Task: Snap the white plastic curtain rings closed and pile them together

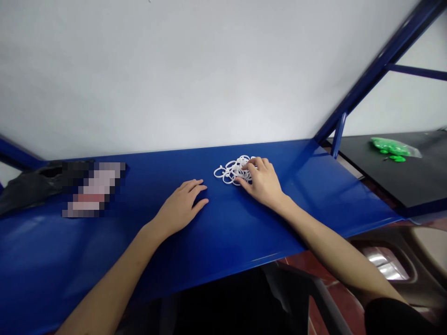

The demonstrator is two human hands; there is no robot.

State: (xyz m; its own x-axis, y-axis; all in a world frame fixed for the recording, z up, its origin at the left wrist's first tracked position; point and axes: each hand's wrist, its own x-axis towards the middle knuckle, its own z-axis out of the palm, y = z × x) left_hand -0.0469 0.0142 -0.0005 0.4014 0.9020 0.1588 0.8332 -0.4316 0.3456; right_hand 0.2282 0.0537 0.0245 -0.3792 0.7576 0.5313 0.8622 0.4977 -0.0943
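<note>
A loose pile of thin white plastic rings point(228, 173), some with a small knob on the loop, lies on the blue tabletop point(223, 232). My right hand point(261, 181) rests over the right side of this pile, its thumb and fingertips touching the rings. Its fingers are curved, with a gap between thumb and forefinger, and they cover part of the heap. To the left of the rings, my left hand point(185, 202) lies palm down on the table, fingers stretched out and thumb apart. Nothing is in it.
A black plastic bag point(31, 186) and a pixelated flat object point(96, 188) lie at the left. A white wall point(209, 74) stands behind the table, with a blue frame post point(363, 83) at right. On a black table point(394, 181) sits a bag of green pieces point(391, 146). A brown chair point(401, 251) stands below.
</note>
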